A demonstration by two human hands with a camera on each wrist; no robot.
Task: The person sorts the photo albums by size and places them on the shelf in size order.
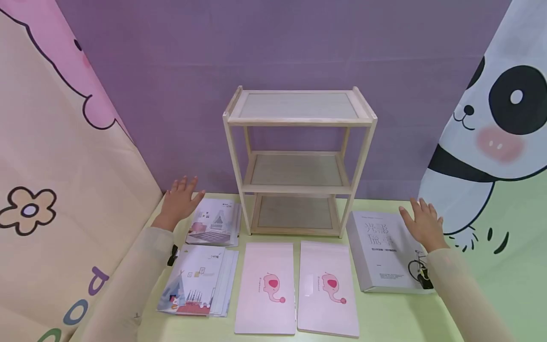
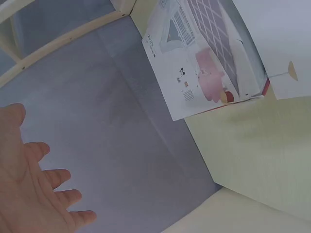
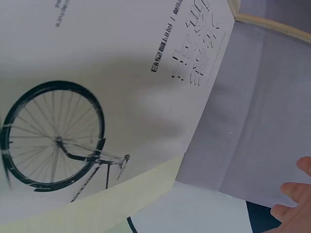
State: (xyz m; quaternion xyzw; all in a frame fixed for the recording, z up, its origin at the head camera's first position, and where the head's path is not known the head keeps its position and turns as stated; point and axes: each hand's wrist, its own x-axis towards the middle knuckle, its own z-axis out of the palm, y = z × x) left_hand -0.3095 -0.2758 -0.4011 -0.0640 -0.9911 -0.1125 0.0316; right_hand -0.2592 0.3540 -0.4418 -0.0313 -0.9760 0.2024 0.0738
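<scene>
In the head view, the left hand (image 1: 180, 202) hovers left of centre, fingers extended upward and spread, thumb angled right, holding nothing; its forearm slants up from the lower left. Near it, at centre left, lies a stack of white illustrated paper booklets (image 1: 213, 228). The right hand (image 1: 424, 227), right of centre, is likewise spread and bare of any object, its forearm slanting from the lower right. It hovers over the right part of a thick white rectangular book (image 1: 380, 256) on the pale yellow-green desk (image 1: 384, 316).

In the left wrist view, the left hand's palm shows at lower left, fingers pointing right, well apart from the booklets at upper right.

In the right wrist view, only part of the right hand shows at lower right; the book, printed with a bicycle wheel, fills the upper left.
</scene>
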